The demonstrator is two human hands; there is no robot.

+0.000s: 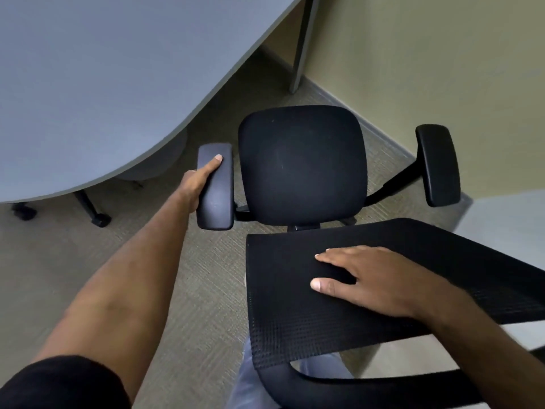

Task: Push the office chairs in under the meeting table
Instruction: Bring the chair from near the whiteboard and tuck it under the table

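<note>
Two hands are on one black office chair (300, 163) that stands clear of the grey meeting table (103, 84), its seat wholly outside the curved table edge: the left hand (200, 181) grips the left armrest (215, 187), thumb laid along its top, while the right hand (374, 278) lies flat with fingers spread on the mesh backrest (295, 305). The table lies ahead and to the left of the chair, so the left hand is the nearer to its edge. The chair faces toward the corner wall (427, 69) rather than the table, and probably needs swinging left before it rolls under.
</note>
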